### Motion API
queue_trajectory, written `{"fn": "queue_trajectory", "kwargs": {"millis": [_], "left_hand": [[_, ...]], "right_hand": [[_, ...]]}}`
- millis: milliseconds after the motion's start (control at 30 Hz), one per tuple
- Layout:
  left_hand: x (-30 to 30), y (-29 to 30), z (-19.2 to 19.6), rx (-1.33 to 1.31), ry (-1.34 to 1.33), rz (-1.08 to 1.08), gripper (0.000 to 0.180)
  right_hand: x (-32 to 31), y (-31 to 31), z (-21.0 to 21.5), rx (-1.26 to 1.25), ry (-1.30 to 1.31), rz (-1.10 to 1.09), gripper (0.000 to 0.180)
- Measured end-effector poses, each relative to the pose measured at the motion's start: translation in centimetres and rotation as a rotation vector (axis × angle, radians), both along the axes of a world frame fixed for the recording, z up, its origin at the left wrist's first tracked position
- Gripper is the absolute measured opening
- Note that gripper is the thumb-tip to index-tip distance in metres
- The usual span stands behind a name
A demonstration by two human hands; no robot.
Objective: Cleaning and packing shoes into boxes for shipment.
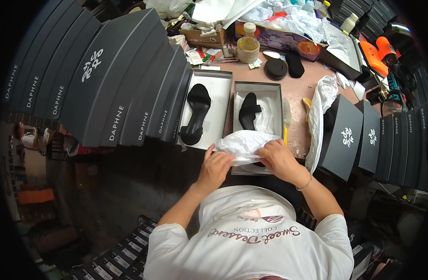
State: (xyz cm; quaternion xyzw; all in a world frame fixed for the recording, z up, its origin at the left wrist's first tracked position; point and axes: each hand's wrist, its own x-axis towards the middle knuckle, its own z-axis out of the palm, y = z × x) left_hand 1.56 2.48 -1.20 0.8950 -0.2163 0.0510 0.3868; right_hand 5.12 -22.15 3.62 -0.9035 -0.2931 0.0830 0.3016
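Note:
A sheet of white tissue paper [246,142] is stretched between my two hands over the near end of an open shoebox [280,107]. My left hand [215,165] has its fingers closed on the paper's left edge. At the other edge, my right hand [279,158] grips the same sheet. Inside the box, a black heeled sandal [248,112] rests on more white paper; its near part is hidden under the sheet. Left of this box, a second black heeled sandal [195,114] lies in a white-lined box lid [218,93].
Dark grey shoeboxes [116,70] are stacked high on the left, and more boxes [342,135] stand on the right. Behind sit a bottle of yellowish liquid [248,44], a round black tin [275,69] and a heap of white paper [288,23]. A white paper roll [320,116] lies right.

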Motion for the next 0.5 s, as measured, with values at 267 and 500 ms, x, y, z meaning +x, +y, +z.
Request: {"fn": "queue_trajectory", "kwargs": {"millis": [267,500], "left_hand": [[3.7,-0.3,0.1,-0.026,0.108,0.085,0.052],[4.7,0.2,2.0,-0.083,0.124,-0.104,0.025]], "right_hand": [[3.0,0.0,-2.2,0.003,-0.001,-0.099,0.028],[5.3,-0.9,-2.1,-0.037,0.068,0.128,0.024]]}}
